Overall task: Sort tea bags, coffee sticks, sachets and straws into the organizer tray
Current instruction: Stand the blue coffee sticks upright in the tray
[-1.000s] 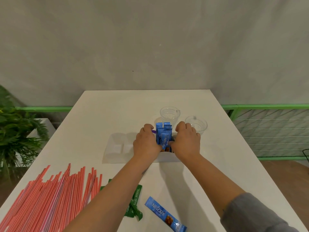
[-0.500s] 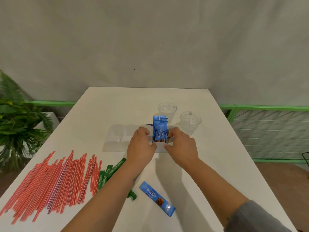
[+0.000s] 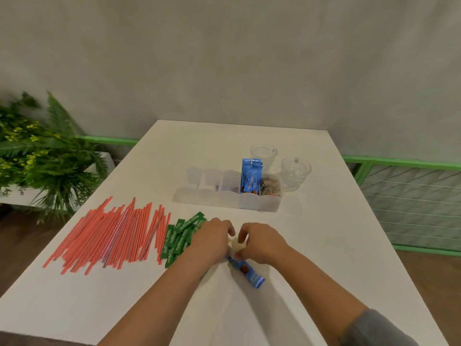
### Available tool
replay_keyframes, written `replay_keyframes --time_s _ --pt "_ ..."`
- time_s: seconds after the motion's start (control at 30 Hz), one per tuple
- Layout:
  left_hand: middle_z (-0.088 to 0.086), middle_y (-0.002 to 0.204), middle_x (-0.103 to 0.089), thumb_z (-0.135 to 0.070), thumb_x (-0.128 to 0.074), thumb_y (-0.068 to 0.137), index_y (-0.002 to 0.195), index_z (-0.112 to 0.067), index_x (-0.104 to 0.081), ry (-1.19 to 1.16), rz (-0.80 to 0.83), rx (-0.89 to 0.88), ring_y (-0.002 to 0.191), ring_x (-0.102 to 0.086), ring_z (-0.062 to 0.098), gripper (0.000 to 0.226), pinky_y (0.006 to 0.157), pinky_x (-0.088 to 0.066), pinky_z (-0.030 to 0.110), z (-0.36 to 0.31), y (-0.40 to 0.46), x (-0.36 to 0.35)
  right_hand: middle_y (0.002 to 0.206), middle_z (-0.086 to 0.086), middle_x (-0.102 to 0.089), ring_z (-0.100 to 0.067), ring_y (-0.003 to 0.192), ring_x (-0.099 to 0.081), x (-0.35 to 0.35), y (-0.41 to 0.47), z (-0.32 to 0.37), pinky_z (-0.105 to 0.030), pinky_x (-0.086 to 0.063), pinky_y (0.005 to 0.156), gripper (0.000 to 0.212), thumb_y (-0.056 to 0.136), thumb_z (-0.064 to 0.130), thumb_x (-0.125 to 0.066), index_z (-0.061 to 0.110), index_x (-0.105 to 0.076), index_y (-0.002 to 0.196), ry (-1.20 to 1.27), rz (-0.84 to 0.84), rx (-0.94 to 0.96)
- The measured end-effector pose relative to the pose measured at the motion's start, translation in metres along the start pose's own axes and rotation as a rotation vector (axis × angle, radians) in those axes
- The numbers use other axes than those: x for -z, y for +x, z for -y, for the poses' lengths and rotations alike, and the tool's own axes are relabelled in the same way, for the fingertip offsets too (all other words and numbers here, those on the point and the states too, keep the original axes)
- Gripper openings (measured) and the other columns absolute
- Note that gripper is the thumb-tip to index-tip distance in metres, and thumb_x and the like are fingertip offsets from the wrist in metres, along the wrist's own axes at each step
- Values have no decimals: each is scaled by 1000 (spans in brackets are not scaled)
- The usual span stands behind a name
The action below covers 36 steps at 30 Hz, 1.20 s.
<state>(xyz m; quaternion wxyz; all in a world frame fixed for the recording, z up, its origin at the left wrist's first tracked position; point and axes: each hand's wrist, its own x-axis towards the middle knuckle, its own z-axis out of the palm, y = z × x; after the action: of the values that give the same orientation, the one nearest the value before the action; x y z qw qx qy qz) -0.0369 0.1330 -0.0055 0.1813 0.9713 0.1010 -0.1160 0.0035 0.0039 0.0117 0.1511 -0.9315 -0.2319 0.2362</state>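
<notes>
Reaching low, left hand [image 3: 212, 239] sits w/ curled fingers on the green sachets [image 3: 182, 237], grip unclear; red straws [image 3: 112, 236] lie further left. Right hand [image 3: 262, 242] pinches the near end of the loose Nescafe coffee stick [image 3: 245, 269] on the desk [image 3: 311, 245]. Risks: stick slips from that end-pinch, or left forearm scatters sachets. Organizer tray [image 3: 224, 199] is beyond both hands; upright sticks [image 3: 250, 177] could tip on insertion.

straws [image 3: 112, 236] left | sachets [image 3: 179, 237] beside them | tray [image 3: 224, 199] behind (cups [image 3: 295, 173] beyond)
</notes>
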Motion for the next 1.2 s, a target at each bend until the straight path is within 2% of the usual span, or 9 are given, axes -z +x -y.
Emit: replay_keyframes --time_s 0.1,0.3,0.5,0.67,0.8,0.9,1.03,1.13,1.2 --pt "6 120 -49 -28 -72 76 117 -23 -55 110 -25 -24 114 -47 24 45 90 -47 36 1 -8 -9 111 -2 -62 -22 100 -59 -17 -4 1 -31 -47 77 38 76 29 -72 20 -57 110 -99 11 -2" --pt "6 120 -48 -20 -62 85 111 -21 -58 193 -65 -11 114 -44 25 27 83 -43 33 -1 -15 -20 109 -4 -63 -22 93 -59 -28 -9 0 -31 -47 75 38 76 15 -71 19 -57 111 -109 30 -44" --pt "5 115 -52 -24 -59 88 102 -21 -60 201 -105 -32 112 -43 25 15 85 -41 34 -1 -15 -18 105 -6 -69 -24 94 -65 -28 -7 -3 -32 -52 80 28 77 12 -69 17 -69 105 -51 45 -45" --pt "1 103 -64 -24 -58 86 95 -24 -58 122 -140 -81 105 -51 23 9 87 -34 35 -10 -8 4 100 -7 -69 -21 83 -60 -15 -2 3 -30 -47 73 24 88 32 -58 16 -67 104 -2 -31 -42" --pt "0 99 -65 -25 -56 88 100 -23 -52 5 -216 -134 97 -57 24 13 81 -32 31 -23 -1 28 83 -7 -65 -21 73 -54 6 5 6 -29 -41 63 18 88 32 -57 16 -63 82 27 -139 -16" --pt "0 98 -64 -30 -56 89 104 -21 -53 -124 -275 -162 92 -58 22 18 79 -39 31 -30 8 48 70 1 -52 -19 70 -51 28 8 1 -28 -36 56 28 86 30 -59 25 -47 61 86 -213 -20" --pt "1 104 -61 -24 -47 95 106 -20 -55 -249 -390 -191 92 -57 20 15 78 -46 35 -31 29 68 71 6 -55 -17 70 -53 58 12 -5 -27 -39 58 6 83 26 -64 22 -60 81 200 -350 -7" --pt "1 110 -57 -17 -44 95 114 -22 -56 -211 -452 -231 100 -55 21 23 81 -47 37 -30 53 77 66 14 -53 -14 70 -53 78 20 -8 -24 -37 55 9 84 23 -64 30 -59 87 310 -460 -31" --pt "0 114 -55 -17 -47 93 117 -25 -57 -168 -451 -256 106 -53 20 27 83 -47 38 -31 68 79 68 12 -54 -15 70 -53 88 27 -8 -25 -37 56 10 84 23 -64 26 -63 94 344 -539 -61"
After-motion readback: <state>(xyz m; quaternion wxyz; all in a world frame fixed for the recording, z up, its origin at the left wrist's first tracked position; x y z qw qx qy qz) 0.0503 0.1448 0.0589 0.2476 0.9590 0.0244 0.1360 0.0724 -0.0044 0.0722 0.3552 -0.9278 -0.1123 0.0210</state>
